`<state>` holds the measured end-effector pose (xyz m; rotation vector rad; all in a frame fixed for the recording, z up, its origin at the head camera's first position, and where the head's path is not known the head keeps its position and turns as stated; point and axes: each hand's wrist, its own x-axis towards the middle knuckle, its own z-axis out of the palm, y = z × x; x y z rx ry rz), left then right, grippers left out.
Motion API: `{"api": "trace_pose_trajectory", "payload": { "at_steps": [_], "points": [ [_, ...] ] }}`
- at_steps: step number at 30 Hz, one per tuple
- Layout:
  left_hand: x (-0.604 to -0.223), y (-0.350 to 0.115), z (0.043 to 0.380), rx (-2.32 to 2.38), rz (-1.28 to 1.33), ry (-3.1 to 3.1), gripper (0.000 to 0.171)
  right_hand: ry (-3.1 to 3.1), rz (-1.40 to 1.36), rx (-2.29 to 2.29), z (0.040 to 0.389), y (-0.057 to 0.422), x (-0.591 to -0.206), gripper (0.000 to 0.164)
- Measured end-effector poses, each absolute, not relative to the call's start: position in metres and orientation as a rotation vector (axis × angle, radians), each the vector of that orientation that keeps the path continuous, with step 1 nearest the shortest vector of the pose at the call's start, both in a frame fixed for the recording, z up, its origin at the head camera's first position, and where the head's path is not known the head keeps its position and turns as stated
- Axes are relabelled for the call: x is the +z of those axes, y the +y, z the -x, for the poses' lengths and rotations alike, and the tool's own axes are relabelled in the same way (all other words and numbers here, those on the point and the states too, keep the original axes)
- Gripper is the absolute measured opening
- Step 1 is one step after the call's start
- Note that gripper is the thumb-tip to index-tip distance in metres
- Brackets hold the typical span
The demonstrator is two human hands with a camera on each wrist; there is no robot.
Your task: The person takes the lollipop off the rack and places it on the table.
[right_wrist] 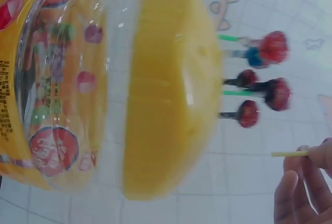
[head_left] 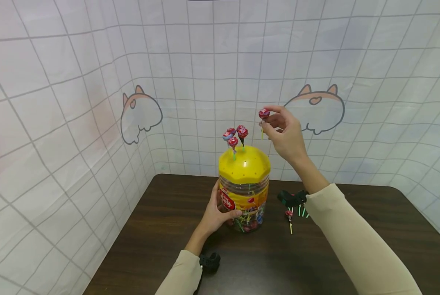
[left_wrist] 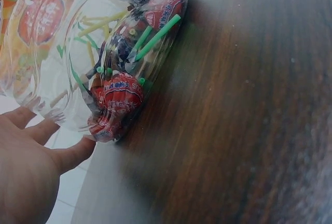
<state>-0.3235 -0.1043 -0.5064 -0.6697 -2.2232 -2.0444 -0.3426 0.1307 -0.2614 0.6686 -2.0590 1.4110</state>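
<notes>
A clear candy jar with a yellow domed lid stands upright on the table. My left hand holds its side, the thumb across the front; the left wrist view shows wrapped lollipops inside. Several lollipops stick up from the lid's left and back part, sticks down. Above and to the right of the lid, my right hand pinches a red-wrapped lollipop between thumb and fingers. Its yellow stick points down toward the lid, apart from it.
On the dark wooden table, another lollipop lies to the right of the jar. Green sticks show beside it, partly hidden by the right wrist's black strap. A white gridded curtain hangs behind the table.
</notes>
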Motion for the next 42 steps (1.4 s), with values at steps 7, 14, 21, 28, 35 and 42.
{"api": "trace_pose_trajectory", "payload": {
  "at_steps": [7,14,21,28,35,42],
  "points": [
    [-0.507,-0.104,0.324,-2.027,0.664,-2.229,0.110,-2.101,-0.690,1.419,0.323,0.154,-0.275,0.044],
    [-0.508,-0.104,0.324,-2.028,0.655,-2.226,0.111,-2.194,-0.673,1.430,0.312,0.180,-0.311,0.047],
    [-0.507,-0.104,0.322,-2.022,0.654,-2.238,0.111,-2.310,-0.636,1.398,0.303,0.205,-0.349,0.050],
    [-0.505,-0.104,0.323,-2.018,0.666,-2.233,0.110,-2.366,-0.593,1.398,0.296,0.227,-0.383,0.052],
    [-0.505,-0.103,0.323,-2.016,0.644,-2.243,0.110,-2.398,-0.535,1.402,0.291,0.244,-0.417,0.051],
    [-0.506,-0.104,0.324,-2.017,0.650,-2.240,0.109,-2.456,-0.468,1.403,0.288,0.258,-0.445,0.049]
  ]
}}
